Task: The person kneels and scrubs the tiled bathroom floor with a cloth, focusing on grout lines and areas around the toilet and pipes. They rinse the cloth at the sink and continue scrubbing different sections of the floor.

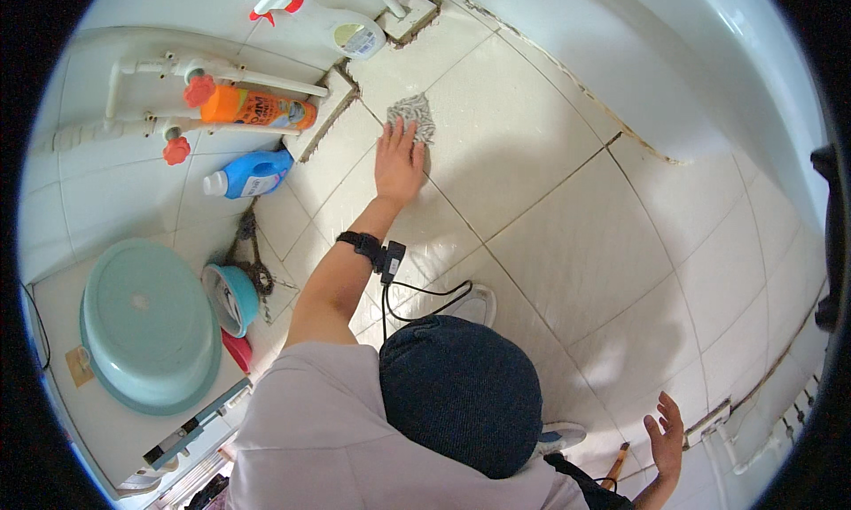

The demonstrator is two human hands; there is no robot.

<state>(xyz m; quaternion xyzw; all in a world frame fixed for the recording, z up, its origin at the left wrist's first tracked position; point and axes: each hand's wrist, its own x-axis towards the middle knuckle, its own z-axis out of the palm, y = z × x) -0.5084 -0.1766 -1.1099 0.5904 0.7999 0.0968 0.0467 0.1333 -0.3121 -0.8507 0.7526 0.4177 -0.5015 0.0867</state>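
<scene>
My left hand [400, 164] lies flat on a crumpled grey-and-white cloth [412, 114], pressing it on the wet-looking tile floor [545, 171]. A black strap with a small cabled device [392, 263] is around my left forearm. At the lower right, my right hand [665, 437] is raised with its fingers apart and holds nothing. Near it lies a wooden stick or handle [617, 462], partly hidden.
By the left wall are a white spray bottle [326, 21], an orange can [259, 108], a blue bottle [256, 174] and pipes with red valves [199, 90]. A green basin [149, 317] rests upturned beside a blue bowl [243, 297]. A bathtub [638, 58] stands upper right.
</scene>
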